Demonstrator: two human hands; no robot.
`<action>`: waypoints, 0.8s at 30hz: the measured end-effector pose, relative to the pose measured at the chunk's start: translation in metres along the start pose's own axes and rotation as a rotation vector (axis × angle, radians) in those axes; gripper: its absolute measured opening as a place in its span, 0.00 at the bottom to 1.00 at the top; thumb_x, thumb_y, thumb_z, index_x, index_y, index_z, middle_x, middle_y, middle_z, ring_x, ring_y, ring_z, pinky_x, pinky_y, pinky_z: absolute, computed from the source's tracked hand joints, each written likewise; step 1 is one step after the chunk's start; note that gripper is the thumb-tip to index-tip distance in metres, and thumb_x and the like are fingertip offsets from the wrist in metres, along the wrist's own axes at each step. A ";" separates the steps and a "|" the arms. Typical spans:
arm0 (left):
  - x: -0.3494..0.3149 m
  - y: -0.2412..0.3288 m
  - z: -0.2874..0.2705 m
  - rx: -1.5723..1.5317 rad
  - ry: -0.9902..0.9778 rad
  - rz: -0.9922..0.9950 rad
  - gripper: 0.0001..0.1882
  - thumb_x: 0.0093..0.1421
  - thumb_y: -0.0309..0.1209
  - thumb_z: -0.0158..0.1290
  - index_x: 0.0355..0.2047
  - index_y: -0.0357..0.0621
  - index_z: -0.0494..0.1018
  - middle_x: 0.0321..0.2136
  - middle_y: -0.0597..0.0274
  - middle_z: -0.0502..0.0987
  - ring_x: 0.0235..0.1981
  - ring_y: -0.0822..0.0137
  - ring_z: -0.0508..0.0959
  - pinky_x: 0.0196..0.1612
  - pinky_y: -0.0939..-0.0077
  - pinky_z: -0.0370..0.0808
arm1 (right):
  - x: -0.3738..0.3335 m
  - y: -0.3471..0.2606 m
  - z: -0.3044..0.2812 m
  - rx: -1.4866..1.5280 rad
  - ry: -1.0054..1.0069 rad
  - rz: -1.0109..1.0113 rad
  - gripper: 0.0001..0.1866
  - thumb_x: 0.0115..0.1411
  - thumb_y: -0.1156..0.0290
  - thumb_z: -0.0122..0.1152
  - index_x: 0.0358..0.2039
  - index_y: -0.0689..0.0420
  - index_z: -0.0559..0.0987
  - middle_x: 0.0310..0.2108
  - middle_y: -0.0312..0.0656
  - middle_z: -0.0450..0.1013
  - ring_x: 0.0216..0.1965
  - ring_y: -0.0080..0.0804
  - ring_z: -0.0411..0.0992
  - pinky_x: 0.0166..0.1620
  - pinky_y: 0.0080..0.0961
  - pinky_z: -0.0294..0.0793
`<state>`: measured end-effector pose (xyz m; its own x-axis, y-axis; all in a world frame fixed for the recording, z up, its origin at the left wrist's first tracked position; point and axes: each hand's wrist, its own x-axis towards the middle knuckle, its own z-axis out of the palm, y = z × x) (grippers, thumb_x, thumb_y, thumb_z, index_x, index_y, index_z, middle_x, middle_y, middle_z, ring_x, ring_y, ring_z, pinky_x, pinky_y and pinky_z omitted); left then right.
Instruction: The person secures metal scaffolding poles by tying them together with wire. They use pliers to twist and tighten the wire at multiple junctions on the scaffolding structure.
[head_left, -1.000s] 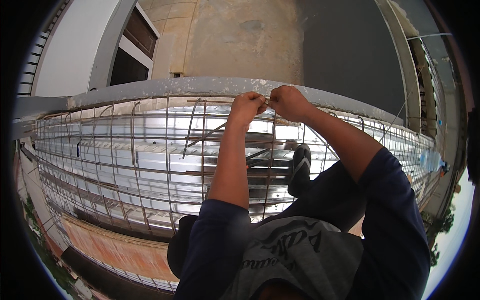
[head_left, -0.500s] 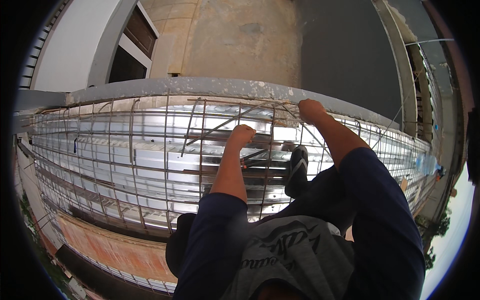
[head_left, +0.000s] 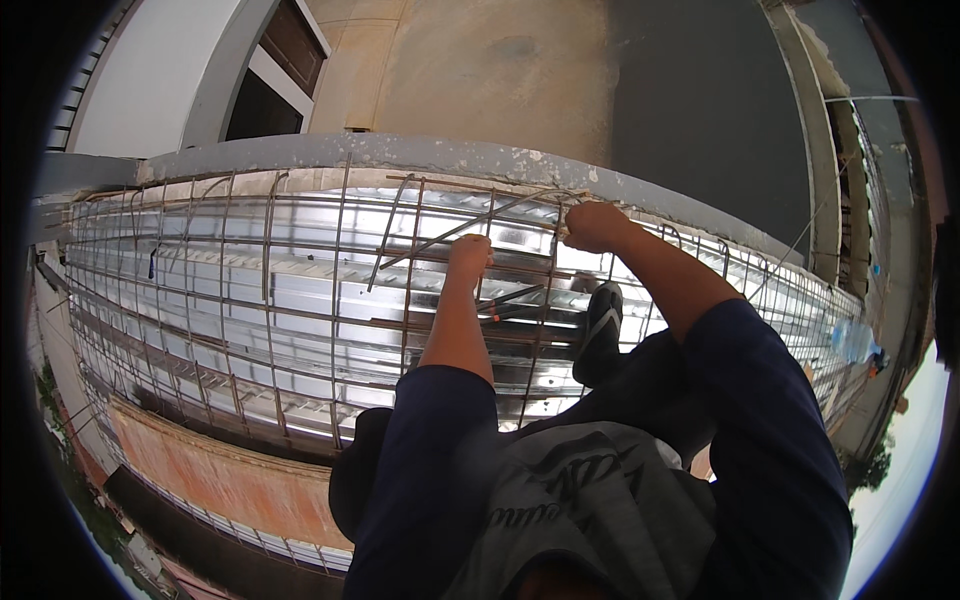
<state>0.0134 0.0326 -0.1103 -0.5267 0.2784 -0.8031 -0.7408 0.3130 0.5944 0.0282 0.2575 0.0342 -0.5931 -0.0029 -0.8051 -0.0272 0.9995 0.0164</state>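
Note:
Below me a grid of steel reinforcing bars (head_left: 268,235) lies over shiny corrugated metal sheets (head_left: 300,290). My left hand (head_left: 470,257) is closed in a fist just above the bars; whatever is in it is too small or hidden to name. Farther right, my right hand (head_left: 595,227) is closed too, beside the far edge of the grid, where the end of a slanting loose bar (head_left: 450,233) reaches. Its fingers hide what they grip. Between my left hand and my shoe lies a dark, long-handled hand tool (head_left: 510,303) with orange on it.
A grey concrete ledge (head_left: 420,152) runs along the far side. My dark shoe (head_left: 600,325) rests on the grid. At the right stands a clear bluish bottle (head_left: 853,342). An orange-brown board (head_left: 220,480) lies at the near left, beside a drop.
My right hand has moved left, closer to my left hand. My left hand has shifted slightly left. Both stay closed, and the whole view has tilted a little.

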 end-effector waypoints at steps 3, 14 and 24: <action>-0.003 0.020 -0.019 -0.110 0.037 -0.020 0.16 0.59 0.35 0.50 0.45 0.40 0.69 0.35 0.60 0.77 0.31 0.70 0.77 0.28 0.76 0.74 | 0.009 -0.063 0.057 -0.015 -0.042 -0.321 0.20 0.50 0.56 0.61 0.40 0.56 0.77 0.37 0.47 0.75 0.43 0.46 0.73 0.44 0.39 0.74; -0.014 0.031 -0.068 -0.248 0.209 0.052 0.14 0.61 0.34 0.48 0.44 0.41 0.70 0.31 0.61 0.77 0.26 0.72 0.76 0.25 0.77 0.73 | 0.029 -0.133 0.159 -0.063 0.337 -0.383 0.12 0.60 0.59 0.50 0.37 0.52 0.74 0.35 0.41 0.73 0.38 0.39 0.73 0.42 0.41 0.66; 0.008 -0.008 -0.054 -0.310 0.278 0.109 0.08 0.54 0.29 0.47 0.29 0.38 0.74 0.17 0.62 0.74 0.13 0.73 0.71 0.11 0.78 0.62 | 0.043 -0.135 0.166 -0.183 0.367 -0.372 0.13 0.60 0.59 0.50 0.37 0.55 0.73 0.36 0.42 0.73 0.38 0.39 0.74 0.40 0.40 0.67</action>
<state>-0.0075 -0.0168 -0.1242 -0.6695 0.0257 -0.7424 -0.7427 -0.0044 0.6696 0.1397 0.1273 -0.1008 -0.7572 -0.3983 -0.5177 -0.4085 0.9072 -0.1005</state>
